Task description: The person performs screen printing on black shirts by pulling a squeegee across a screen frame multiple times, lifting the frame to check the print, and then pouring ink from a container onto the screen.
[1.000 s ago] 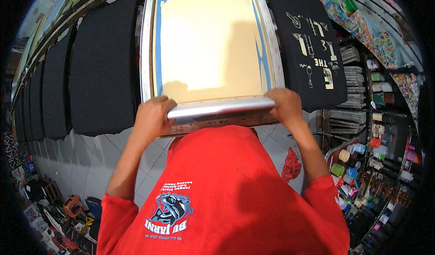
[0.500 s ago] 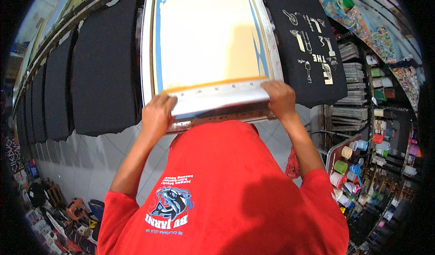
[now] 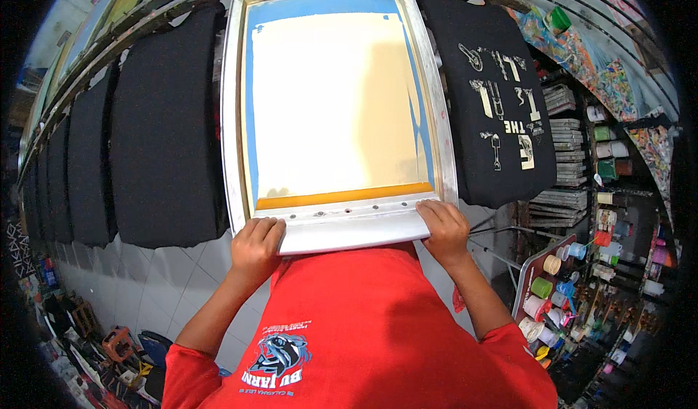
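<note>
A wide squeegee [image 3: 354, 230] with a pale metal handle and an orange blade lies across the near end of a printing screen [image 3: 445, 111]. My left hand [image 3: 257, 249] is closed round its left end, with the fingers over the top. At the other end my right hand [image 3: 443, 229] grips it the same way. The blade rests on the mesh, which is coated with smooth cream ink [image 3: 327, 103] inside a blue border. The squeegee handle hides most of the frame's near edge. What lies beneath the screen is hidden.
Black shirts on boards stand in a row to the left, the closest shirt [image 3: 169, 133] beside the frame. On the right is a black shirt [image 3: 494, 103] with cream prints. Farther right are stacked boards [image 3: 567, 143] and a rack with pots [image 3: 542, 287]. Grey tiles [image 3: 171, 282] show below.
Both hands have drawn the squeegee toward me, from over the mesh to the screen's near end. My view has shifted slightly, so more of the screen's far edge shows.
</note>
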